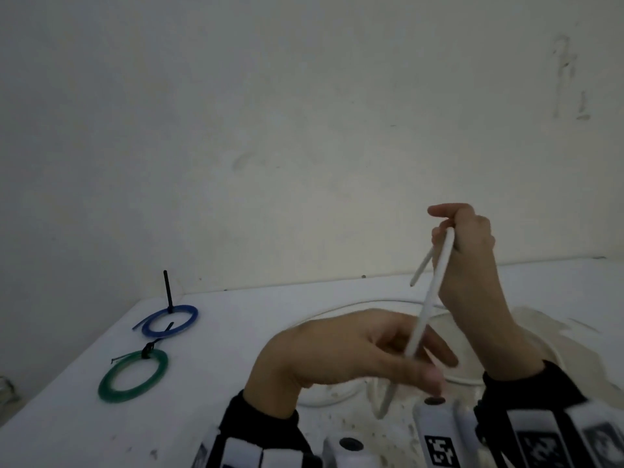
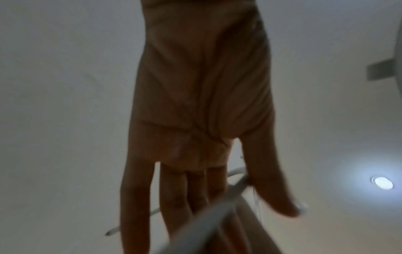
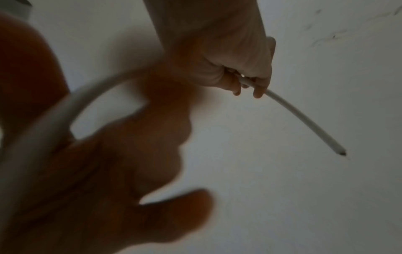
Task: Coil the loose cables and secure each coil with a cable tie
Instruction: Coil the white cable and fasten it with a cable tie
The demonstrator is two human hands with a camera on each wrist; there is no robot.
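Hands are up off the table, both busy with one white cable (image 1: 426, 300). The right hand (image 1: 467, 251) is raised highest, at the right of the scene against the pale wall (image 1: 304, 113), its fingers curled tight around the cable near its free end; a short tail sticks out beyond the grip and points down to the left, its cut tip showing in the right wrist view (image 3: 342, 152). From that fist the cable runs steeply down to the left hand (image 1: 351, 349), which sits lower and nearer, palm turned sideways, fingers long and nearly straight. The cable passes between the thumb and the fingers there, and the left wrist view shows it crossing the fingers (image 2: 195, 194); whether the thumb actually pinches it I cannot tell. Below the left hand the cable drops on to the white table (image 1: 236, 332), where more of it lies in loose loops behind and under both wrists.

Far left on the table lie a blue cable coil (image 1: 170, 321) and, nearer, a green cable coil (image 1: 133, 375), each with a black cable tie (image 1: 167, 291) on it; the blue coil's tie stands upright. They are just beside each other, well apart from the hands. The table's far edge meets the wall, and its left edge runs diagonally past the coils.
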